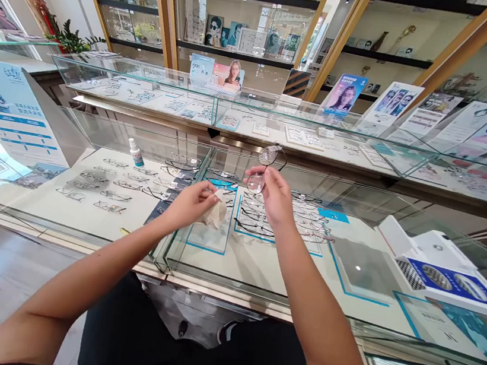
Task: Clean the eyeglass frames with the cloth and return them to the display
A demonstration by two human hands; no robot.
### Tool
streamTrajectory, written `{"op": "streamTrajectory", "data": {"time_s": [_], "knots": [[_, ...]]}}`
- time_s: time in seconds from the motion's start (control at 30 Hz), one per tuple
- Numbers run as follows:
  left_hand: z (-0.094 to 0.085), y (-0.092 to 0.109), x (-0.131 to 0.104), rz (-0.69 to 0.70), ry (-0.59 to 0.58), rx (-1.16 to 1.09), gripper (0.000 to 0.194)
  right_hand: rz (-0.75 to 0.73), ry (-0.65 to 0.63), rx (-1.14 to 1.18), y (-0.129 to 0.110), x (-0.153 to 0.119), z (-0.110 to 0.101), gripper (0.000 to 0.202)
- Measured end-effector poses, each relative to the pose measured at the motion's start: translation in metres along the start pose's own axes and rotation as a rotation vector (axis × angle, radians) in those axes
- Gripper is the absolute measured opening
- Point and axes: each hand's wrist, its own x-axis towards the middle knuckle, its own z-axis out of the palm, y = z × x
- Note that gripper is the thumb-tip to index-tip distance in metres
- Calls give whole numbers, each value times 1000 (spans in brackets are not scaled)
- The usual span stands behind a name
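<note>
- At the far left, a printed sign (19,117) leans back on the glass counter (254,271).
- Next comes a small white bottle (136,153), standing upright near several rows of glasses (113,183).
- Further right, the left hand (191,205) has its thumb and forefinger pinched together on a pale cloth (217,212) — the loose part hangs below the fingertips.
- Just right of the cloth, and apart from it, the right hand (276,196) holds up a pair of round glasses (268,155), thumb and fingers closed on the frame near the lower lens.
- That pair is tilted on end above the counter — one lens over the other.
- Below the right hand, more dark frames (255,228) lie in rows.
- On the far right sits a white and blue box (451,273).
</note>
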Motion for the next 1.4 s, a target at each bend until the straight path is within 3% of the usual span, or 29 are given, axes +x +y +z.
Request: {"op": "streamTrajectory", "data": {"time_s": [0.1,0.17,0.37,0.47,0.53,0.6,0.7,0.8,0.9,1.03,1.13,1.23,1.4], "knots": [[17,-27,-15,-40,-28,74,33,0,-22,-6,1,-2,3,41],[22,-34,-20,-54,-28,114,28,-3,-32,-3,2,-2,3,40],[21,-24,-33,-30,-87,202,11,-16,-37,-11,4,-3,4,37],[23,-25,-43,-19,-175,154,17,-23,-48,-22,4,-4,5,37],[21,-27,-46,-32,-173,40,27,-26,-53,-25,3,-4,5,37],[14,-24,-43,-76,-73,-127,38,-22,-49,-29,2,-4,5,39],[-7,-6,-31,-88,171,-251,48,-14,-38,-28,0,-4,5,41],[-28,17,-23,4,359,-184,40,-16,-43,-17,0,-4,5,39],[-33,29,-24,73,399,-49,30,-13,-47,-36,0,-5,5,39],[-10,15,-24,105,275,122,20,-9,-46,-42,1,-5,6,40],[13,-5,-20,26,63,268,14,-17,-49,-23,0,-5,6,37],[28,-18,-19,-36,-51,293,13,-21,-55,-17,1,-5,6,35],[38,-7,-24,-57,-322,124,23,-16,-61,-37,0,-6,7,37]]}}
